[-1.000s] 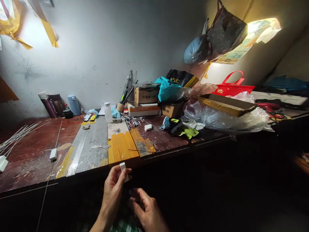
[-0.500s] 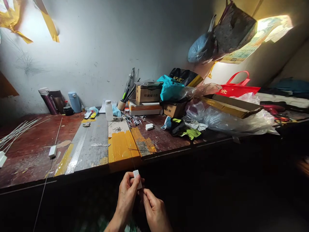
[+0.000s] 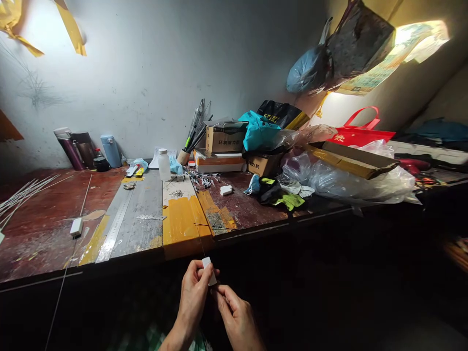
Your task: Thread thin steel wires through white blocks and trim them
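My left hand (image 3: 195, 287) is closed around a small white rectangular block (image 3: 207, 263), in front of the bench edge. From the top of the block a thin dark wire (image 3: 200, 239) runs up over the yellow-taped strip of the bench. My right hand (image 3: 236, 309) is pinched just below the block's lower end; whatever lies between its fingertips is too small to make out. A similar white block (image 3: 76, 227) with a thin rod through it rests on the left of the bench, the rod reaching past the front edge.
On the bench (image 3: 47, 214) lie a steel ruler (image 3: 115, 229), a bundle of thin rods (image 3: 27, 192) and another white piece (image 3: 226, 190). A white bottle (image 3: 164, 165), cardboard boxes (image 3: 226, 139) and plastic bags (image 3: 340, 178) stand farther back. Some thin dark wires (image 3: 215, 226) lie near the front edge.
The view has shifted slightly, so the bench's left side sits a little farther left and higher. Both hands keep nearly the same pose around the block.
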Tool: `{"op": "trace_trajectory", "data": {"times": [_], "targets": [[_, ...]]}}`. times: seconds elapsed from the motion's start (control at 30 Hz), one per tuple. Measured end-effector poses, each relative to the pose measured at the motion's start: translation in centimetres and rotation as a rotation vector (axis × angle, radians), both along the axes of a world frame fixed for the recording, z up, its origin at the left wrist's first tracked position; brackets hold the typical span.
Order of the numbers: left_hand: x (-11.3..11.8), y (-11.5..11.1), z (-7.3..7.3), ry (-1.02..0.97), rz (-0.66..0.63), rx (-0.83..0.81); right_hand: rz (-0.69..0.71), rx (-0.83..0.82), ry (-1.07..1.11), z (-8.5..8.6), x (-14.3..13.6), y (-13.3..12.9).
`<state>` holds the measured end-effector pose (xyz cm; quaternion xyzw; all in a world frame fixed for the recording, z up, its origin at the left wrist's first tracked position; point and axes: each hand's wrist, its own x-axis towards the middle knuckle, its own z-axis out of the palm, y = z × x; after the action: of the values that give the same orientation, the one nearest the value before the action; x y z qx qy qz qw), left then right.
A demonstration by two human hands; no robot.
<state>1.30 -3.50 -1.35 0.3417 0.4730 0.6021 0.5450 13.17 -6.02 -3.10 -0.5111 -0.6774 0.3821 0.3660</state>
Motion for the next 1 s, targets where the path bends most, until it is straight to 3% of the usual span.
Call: {"op": "trace_trajectory", "data": {"times": [0.33, 0.63, 0.83, 1.0], "targets": [[-2.2, 0.5, 0.2, 0.009, 0.039, 0.002, 0.036, -0.001, 0.02, 0.6, -1.8, 0.7], [-4.3, -0.8, 0.2, 0.055, 0.087, -0.027, 0.156, -0.051, 0.055, 1.6, -3.5, 0.5], [-4.7, -1.4, -0.3, 0.074, 0.083, -0.043, 0.126, 0.047, 0.008, 1.4, -3.9, 0.3], [-4.5, -2.0, -0.4, 0.041, 0.049, -0.051, 0.185, -0.019, 0.005, 2.3, -3.1, -0.1]]}}
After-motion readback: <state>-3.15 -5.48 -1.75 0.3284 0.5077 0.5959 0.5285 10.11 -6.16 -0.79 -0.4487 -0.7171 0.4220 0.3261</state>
